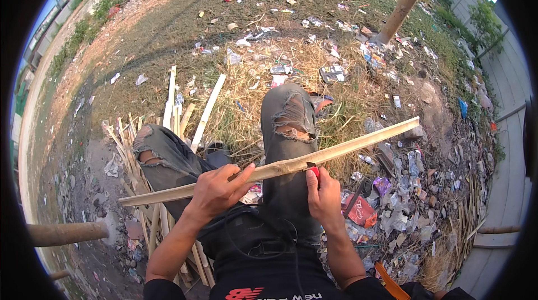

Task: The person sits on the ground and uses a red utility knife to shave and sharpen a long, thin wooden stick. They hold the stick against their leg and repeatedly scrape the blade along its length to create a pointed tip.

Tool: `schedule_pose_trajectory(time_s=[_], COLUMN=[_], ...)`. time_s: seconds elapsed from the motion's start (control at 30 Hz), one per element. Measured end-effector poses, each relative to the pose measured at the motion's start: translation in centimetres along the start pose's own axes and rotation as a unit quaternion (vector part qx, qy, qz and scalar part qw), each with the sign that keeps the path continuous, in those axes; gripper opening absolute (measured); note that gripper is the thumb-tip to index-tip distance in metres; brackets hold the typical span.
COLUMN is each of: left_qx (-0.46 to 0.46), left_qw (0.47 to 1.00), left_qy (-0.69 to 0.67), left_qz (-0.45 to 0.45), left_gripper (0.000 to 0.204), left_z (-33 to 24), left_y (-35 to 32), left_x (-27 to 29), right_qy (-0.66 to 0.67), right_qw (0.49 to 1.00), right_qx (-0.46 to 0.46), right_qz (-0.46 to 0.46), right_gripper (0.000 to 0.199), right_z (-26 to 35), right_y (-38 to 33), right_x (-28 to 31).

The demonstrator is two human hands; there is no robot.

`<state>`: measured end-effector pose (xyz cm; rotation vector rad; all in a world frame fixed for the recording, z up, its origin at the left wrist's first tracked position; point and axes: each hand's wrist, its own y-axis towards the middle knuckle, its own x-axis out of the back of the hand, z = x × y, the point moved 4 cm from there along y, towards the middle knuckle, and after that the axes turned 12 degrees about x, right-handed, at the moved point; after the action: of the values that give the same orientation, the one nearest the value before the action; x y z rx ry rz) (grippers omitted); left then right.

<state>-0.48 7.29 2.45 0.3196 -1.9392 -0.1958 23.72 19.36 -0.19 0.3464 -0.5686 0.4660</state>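
Observation:
A long split bamboo strip [367,139] lies slantwise across my lap, its right end higher and farther out. My left hand [217,192] is closed round it left of the middle, with the index finger stretched along it. In my right hand [325,200] is a small red-handled knife [315,171], which looks like a cutter. Its short dark blade touches the strip near a joint, just in front of my raised right knee [288,112]. My fingers hide most of the handle.
More bamboo strips [158,227] are piled beside my left leg, some jutting forward. Litter [400,210] covers the ground at right. A thick pole [408,3] stands ahead right, another pole [67,233] at left. A grey wall [507,81] runs along the right.

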Motion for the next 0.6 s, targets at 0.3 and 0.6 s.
schedule_pose_trajectory(time_s=[0.3,0.6], left_qx=[0.033,0.029], left_qw=[0.999,1.000], left_qy=[0.001,0.008], left_qz=[0.023,-0.004], left_gripper=[0.051,0.047], left_z=[-2.1,-3.0], left_y=[0.7,0.5], left_x=[-1.2,-0.9], right_qy=[0.042,0.075], right_qw=[0.999,0.996], right_qx=[-0.004,-0.007], right_qz=[-0.005,-0.042], right_gripper=[0.035,0.038], right_z=[-0.2,-1.4], right_y=[0.1,-0.1], right_x=[-0.7,-0.7])
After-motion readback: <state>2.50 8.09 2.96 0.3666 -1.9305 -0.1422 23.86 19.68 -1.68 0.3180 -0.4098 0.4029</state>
